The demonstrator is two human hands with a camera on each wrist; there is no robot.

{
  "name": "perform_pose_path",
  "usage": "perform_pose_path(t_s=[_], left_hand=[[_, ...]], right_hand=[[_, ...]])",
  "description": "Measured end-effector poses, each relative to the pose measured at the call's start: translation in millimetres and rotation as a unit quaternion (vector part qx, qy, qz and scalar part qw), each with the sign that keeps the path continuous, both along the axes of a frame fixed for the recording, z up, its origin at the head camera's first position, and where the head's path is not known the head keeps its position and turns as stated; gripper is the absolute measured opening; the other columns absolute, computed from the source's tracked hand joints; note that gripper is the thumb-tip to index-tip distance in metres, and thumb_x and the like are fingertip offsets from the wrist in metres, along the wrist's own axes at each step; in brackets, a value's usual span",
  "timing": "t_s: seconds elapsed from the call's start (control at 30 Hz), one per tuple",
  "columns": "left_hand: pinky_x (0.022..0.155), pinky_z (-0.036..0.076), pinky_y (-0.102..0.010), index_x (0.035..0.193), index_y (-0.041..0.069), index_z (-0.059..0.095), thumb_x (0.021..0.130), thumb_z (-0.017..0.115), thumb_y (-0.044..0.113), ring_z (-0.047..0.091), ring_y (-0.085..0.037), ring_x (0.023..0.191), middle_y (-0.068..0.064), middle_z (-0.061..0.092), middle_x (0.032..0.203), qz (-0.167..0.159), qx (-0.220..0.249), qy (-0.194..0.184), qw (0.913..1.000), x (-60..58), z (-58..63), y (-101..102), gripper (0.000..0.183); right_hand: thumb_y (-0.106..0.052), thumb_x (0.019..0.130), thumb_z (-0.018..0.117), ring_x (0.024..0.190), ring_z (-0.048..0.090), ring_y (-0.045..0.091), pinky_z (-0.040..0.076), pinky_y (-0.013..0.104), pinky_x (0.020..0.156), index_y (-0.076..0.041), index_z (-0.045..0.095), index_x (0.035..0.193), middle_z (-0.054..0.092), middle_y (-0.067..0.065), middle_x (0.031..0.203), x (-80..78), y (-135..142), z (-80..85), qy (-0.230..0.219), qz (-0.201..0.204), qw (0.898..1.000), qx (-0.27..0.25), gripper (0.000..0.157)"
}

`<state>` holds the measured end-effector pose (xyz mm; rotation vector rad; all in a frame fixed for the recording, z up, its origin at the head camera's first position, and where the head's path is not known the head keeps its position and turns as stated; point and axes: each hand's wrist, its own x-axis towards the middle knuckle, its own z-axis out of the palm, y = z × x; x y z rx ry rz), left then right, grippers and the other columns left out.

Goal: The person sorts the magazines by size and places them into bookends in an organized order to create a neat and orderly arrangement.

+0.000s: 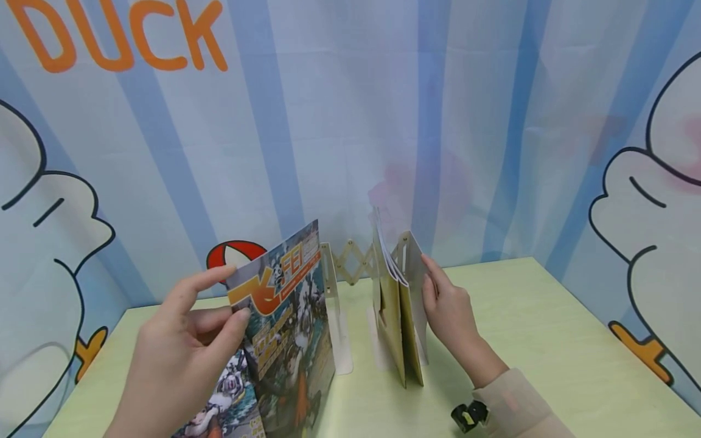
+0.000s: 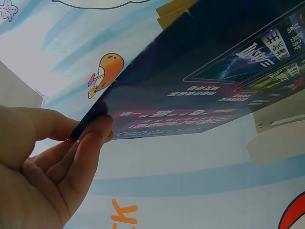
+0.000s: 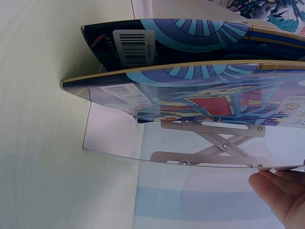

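Observation:
My left hand pinches the upper corner of a magazine with a colourful cover, between thumb and fingers. The magazine stands tilted beside the left plate of a metal expanding bookend. In the left wrist view its dark printed back shows. My right hand touches the outer side of the bookend's right plate with its fingers. Against that plate's inner side stand thin books with tan edges; the right wrist view shows their blue covers and barcodes.
A second magazine with similar artwork lies partly hidden below my left hand. Crossed metal links join the bookend plates at the back. A cartoon-printed curtain hangs behind the pale green table. A black band is at my right wrist.

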<state>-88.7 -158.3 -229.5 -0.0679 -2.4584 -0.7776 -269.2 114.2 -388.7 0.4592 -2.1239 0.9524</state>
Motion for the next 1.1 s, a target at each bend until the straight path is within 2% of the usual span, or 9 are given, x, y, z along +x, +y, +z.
perform_pose_path(t_s=[0.17, 0.33, 0.5, 0.7, 0.93, 1.1], left_hand=[[0.041, 0.03, -0.023, 0.134, 0.022, 0.045, 0.088, 0.065, 0.008, 0.034, -0.008, 0.039, 0.005, 0.061, 0.061, -0.005, -0.008, 0.014, 0.9999, -3.1, -1.4, 1, 0.052], [0.042, 0.032, -0.022, 0.134, 0.02, 0.046, 0.086, 0.067, 0.007, 0.04, -0.005, 0.042, 0.003, 0.066, 0.066, -0.003, -0.01, 0.027, 0.9996, -7.2, -5.8, 4, 0.054], [0.04, 0.032, -0.021, 0.133, 0.015, 0.048, 0.085, 0.068, 0.005, 0.042, 0.0, 0.044, 0.001, 0.068, 0.068, -0.008, -0.016, 0.058, 0.9981, -11.4, -11.2, 6, 0.053], [0.038, 0.03, -0.019, 0.131, 0.012, 0.05, 0.084, 0.067, 0.0, 0.042, 0.003, 0.043, 0.001, 0.067, 0.066, -0.033, -0.02, 0.095, 0.9948, -16.1, -15.8, 11, 0.051], [0.036, 0.025, -0.014, 0.128, 0.009, 0.052, 0.081, 0.066, -0.007, 0.028, 0.007, 0.037, 0.008, 0.056, 0.055, -0.066, -0.018, 0.136, 0.9884, -22.7, -22.6, 16, 0.052], [0.035, 0.024, -0.013, 0.127, 0.008, 0.052, 0.08, 0.066, -0.007, 0.024, 0.008, 0.038, 0.01, 0.055, 0.053, -0.074, -0.031, 0.154, 0.9849, -27.3, -25.6, 20, 0.051]], right_hand=[[-0.003, 0.094, 0.05, 0.039, 0.018, -0.002, 0.024, 0.02, 0.037, -0.004, 0.054, 0.132, 0.034, -0.004, 0.047, -0.5, 0, -0.2, -0.004, 0.003, 1.0, -0.002, 0.038], [-0.002, 0.094, 0.051, 0.039, 0.018, -0.002, 0.023, 0.02, 0.037, -0.003, 0.054, 0.132, 0.033, -0.004, 0.046, -0.5, -1, 0.1, -0.001, 0.004, 1.0, -0.003, 0.038], [-0.002, 0.093, 0.051, 0.039, 0.018, -0.002, 0.023, 0.02, 0.038, -0.002, 0.054, 0.131, 0.033, -0.004, 0.047, -0.2, -1, 0.4, -0.001, 0.004, 1.0, -0.004, 0.038], [-0.002, 0.094, 0.05, 0.039, 0.018, -0.003, 0.024, 0.02, 0.038, -0.003, 0.054, 0.132, 0.034, -0.004, 0.047, 1.3, 0, 1.4, -0.007, 0.005, 1.0, -0.004, 0.038], [-0.002, 0.094, 0.05, 0.039, 0.017, -0.003, 0.023, 0.02, 0.037, -0.003, 0.054, 0.132, 0.033, -0.004, 0.046, 1.3, 0, 1.7, -0.008, 0.005, 1.0, -0.007, 0.038], [-0.002, 0.094, 0.05, 0.039, 0.017, -0.003, 0.023, 0.02, 0.037, -0.003, 0.055, 0.131, 0.033, -0.004, 0.046, 0.9, 0, 1.7, -0.004, 0.005, 1.0, -0.008, 0.038]])
